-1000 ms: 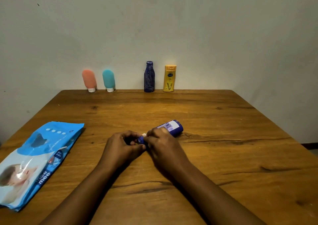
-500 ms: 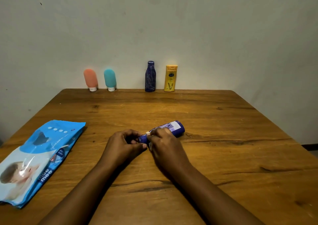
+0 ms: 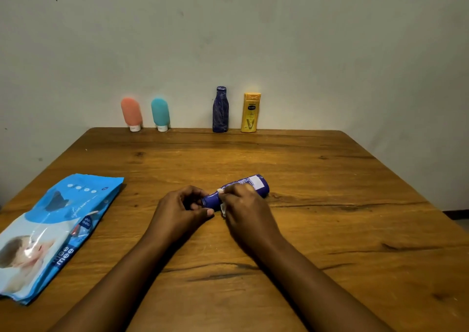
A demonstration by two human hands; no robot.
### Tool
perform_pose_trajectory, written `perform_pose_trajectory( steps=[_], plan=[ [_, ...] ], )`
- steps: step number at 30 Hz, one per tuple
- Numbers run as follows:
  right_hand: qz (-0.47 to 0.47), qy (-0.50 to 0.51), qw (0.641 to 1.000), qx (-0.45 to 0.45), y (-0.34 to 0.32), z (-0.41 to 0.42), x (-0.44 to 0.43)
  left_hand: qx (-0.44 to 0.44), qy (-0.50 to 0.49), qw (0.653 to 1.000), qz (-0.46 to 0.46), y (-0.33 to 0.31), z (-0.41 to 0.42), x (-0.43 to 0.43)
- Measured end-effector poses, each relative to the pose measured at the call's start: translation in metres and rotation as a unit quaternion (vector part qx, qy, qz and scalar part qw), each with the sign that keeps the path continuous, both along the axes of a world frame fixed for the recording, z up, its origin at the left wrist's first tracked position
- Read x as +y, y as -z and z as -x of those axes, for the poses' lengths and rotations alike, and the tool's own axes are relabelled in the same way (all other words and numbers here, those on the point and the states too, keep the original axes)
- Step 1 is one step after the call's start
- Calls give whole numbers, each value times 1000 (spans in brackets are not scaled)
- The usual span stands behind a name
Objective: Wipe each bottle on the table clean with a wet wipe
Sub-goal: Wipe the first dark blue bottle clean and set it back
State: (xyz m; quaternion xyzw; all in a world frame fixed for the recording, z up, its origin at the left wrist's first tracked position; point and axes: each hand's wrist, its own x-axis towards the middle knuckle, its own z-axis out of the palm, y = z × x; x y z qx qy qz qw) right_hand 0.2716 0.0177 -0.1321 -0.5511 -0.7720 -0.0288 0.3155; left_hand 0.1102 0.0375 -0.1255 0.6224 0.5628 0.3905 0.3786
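A dark blue bottle point(image 3: 256, 185) with a white label lies on its side at the middle of the wooden table point(image 3: 330, 204). My left hand point(image 3: 179, 211) grips its cap end. My right hand point(image 3: 245, 212) is curled over the bottle's middle, pressing a small white wet wipe point(image 3: 223, 207) against it; only slivers of the wipe show. Upright along the far edge, by the wall, stand an orange tube point(image 3: 131, 113), a teal tube point(image 3: 160, 114), a dark blue patterned bottle point(image 3: 220, 110) and a yellow lotion bottle point(image 3: 250, 113).
A light blue pack of wet wipes point(image 3: 54, 227) lies flat at the table's left side, near the edge. A plain wall rises right behind the far edge. A strip of floor shows past the right edge.
My right hand has slid a little along the bottle toward its base, uncovering more of the neck. The bottle and my left hand stay in place. The view has tilted down slightly.
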Motion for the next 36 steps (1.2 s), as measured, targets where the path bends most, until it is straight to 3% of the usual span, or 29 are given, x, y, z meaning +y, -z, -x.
perform_pose_trajectory(
  steps=[6,10,14,19,21,26,33,36],
  plan=[
    [31,169,984,55,-3,-56,21,-11,1,1000,2,2,-1,2],
    [3,59,994,94,-16,-24,2,-24,-5,1000,1,1,-2,0],
    [-10,-70,998,-7,-15,12,-11,-58,-2,998,3,-2,-1,-3],
    [9,78,997,-1,-15,-14,3,-33,12,999,3,-5,-2,-5],
    [7,77,997,11,-16,-14,2,-37,15,999,3,-5,-3,-6],
    [3,-51,998,-26,-13,15,-10,-82,2,997,15,-3,-1,-6],
    [38,127,988,76,-11,-37,16,-43,14,999,2,-3,1,-3],
    [44,125,988,81,-11,-38,18,-26,14,1000,0,-5,2,-4]
  ],
)
